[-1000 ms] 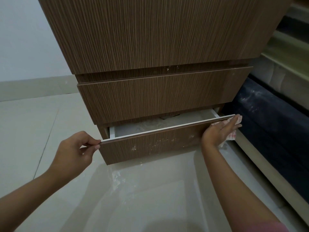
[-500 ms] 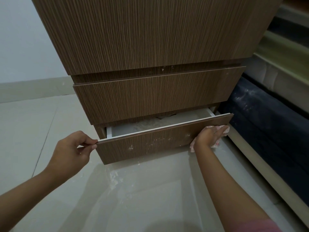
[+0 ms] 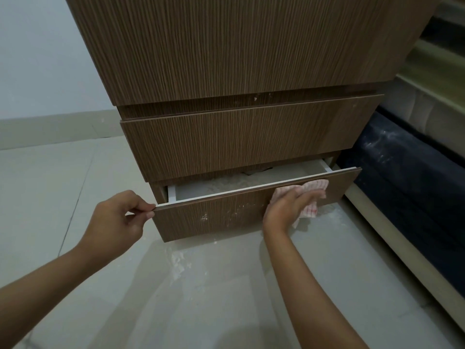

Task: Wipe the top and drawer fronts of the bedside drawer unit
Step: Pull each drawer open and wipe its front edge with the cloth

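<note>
Left hand (image 3: 118,217) pinches the wood-grain bottom drawer (image 3: 226,212) at 9 o'clock; right hand (image 3: 289,206) presses a checked cloth (image 3: 310,195) flat against its front

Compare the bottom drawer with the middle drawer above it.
The bottom drawer is pulled partly open, showing its pale inside; the middle drawer is shut. The bottom drawer's front bears pale specks and is under the cloth; the middle drawer's front looks almost clean and untouched. Both share brown wood grain.

No words, numbers, labels or signs are showing anywhere to read.
</note>
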Available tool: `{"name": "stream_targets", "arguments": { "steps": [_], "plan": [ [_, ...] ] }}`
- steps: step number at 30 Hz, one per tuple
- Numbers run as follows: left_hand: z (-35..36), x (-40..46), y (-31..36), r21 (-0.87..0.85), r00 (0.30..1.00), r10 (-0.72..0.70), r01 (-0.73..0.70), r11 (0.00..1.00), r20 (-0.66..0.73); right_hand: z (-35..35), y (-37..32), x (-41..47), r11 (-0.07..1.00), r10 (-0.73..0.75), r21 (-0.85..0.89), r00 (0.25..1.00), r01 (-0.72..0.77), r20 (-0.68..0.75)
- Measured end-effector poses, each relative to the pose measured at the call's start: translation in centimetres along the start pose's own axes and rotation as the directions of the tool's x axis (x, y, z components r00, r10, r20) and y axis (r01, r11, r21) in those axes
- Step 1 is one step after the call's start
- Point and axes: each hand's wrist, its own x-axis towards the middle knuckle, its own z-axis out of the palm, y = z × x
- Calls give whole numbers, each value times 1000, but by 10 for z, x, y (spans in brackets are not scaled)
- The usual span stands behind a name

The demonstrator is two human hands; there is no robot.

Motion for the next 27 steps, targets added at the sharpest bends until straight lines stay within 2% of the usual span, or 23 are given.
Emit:
{"name": "stream_targets", "arguments": {
  "steps": [2, 7, 14, 19, 24, 27],
  "plan": [
    [0, 0, -1, -10, 1000, -9, 9, 1000, 2, 1, 10, -8, 995, -27, -96, 1000, 28, 8],
    [-1, 1, -1, 13, 1000, -3, 3, 1000, 8, -9, 26, -7, 963, 93, -251, 995, -98, -30],
    [-1, 2, 1, 25, 1000, -13, 12, 1000, 13, -6, 21, -19, 971, 65, -230, 998, -68, -23],
    [-1, 2, 2, 16, 1000, -13, 13, 1000, 8, 8, 14, -59, 984, -64, -156, 992, 80, 110],
    [0, 2, 1, 2, 1000, -18, 18, 1000, 6, 16, 17, -83, 955, -247, -115, 947, 273, 205],
    [-1, 1, 2, 14, 1000, -22, 21, 1000, 4, 10, 27, -75, 948, -264, -121, 941, 294, 212]
  ]
}}
